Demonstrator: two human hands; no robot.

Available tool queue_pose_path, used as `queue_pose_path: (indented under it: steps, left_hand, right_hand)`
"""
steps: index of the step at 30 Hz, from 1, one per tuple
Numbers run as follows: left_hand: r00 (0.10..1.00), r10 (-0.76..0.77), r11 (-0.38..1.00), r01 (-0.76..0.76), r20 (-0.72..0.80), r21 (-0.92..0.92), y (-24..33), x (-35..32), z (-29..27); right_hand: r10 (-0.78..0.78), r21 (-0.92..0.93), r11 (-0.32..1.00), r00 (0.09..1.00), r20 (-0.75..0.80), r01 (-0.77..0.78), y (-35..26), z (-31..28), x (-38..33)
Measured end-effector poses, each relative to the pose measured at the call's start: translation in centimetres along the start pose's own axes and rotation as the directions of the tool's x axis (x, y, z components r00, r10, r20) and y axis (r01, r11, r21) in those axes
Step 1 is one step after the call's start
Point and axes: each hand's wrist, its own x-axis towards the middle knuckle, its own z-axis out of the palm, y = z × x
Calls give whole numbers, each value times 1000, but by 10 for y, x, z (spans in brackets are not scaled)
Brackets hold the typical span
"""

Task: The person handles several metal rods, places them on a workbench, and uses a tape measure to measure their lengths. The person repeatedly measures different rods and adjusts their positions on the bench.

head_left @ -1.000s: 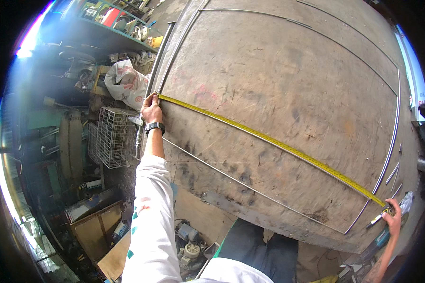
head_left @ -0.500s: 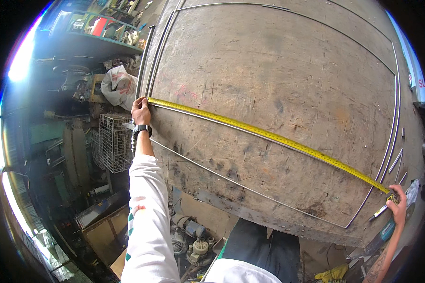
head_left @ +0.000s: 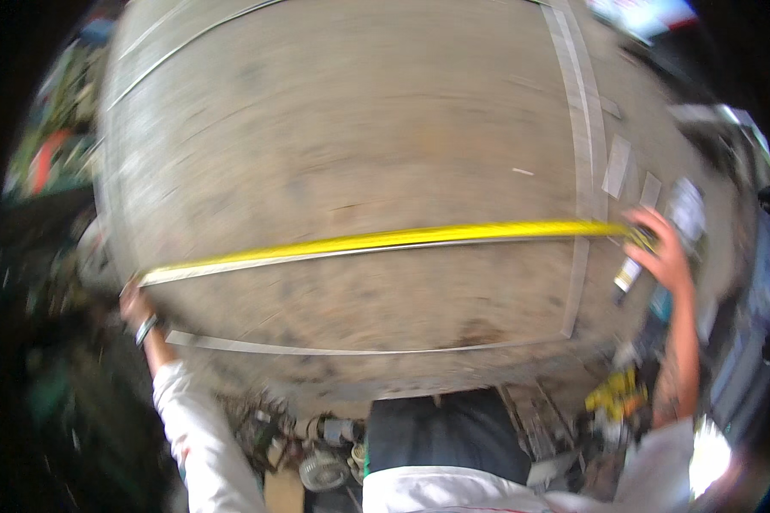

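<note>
A yellow tape measure lies stretched flat across the worn brown board, running from its left edge to the right side; the left hand pins the tape's end at the board's left edge, fingers curled over it as far as the blur lets me tell; the right hand is closed around the tape's far end, just past a pale metal strip that runs up the board. To my eye the tape could slip off the left edge or sag out of line if either grip loosens; the picture is smeared, so the head is turning. Another pale strip lies along the near edge; small tools and a yellow object crowd the floor below, close to the right forearm.
</note>
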Motion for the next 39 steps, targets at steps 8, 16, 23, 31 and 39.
queue_pose_path:
  steps: [8, 16, 23, 31, 39]
  left_hand:
    - [547, -757, 280, 765, 356, -580, 38, 31, -12]
    - [484, -776, 217, 807, 405, -549, 52, 52, -35]
    - [512, -764, 253, 798, 393, -548, 50, 49, -33]
    - [504, -747, 133, 753, 434, -645, 65, 27, -78]
    - [266, -739, -408, 555, 619, -725, 120, -73, -193]
  right_hand:
    - [-119, 102, 987, 991, -54, 124, 10, -2, -2]
    - [-95, 89, 990, 989, -115, 105, 2, 7, -6]
    - [-152, 100, 980, 971, -184, 173, 11, 20, -6]
    - [-185, 50, 980, 969, -161, 195, 7, -21, -81]
    - [-274, 186, 943, 961, -38, 276, -34, -6, -177]
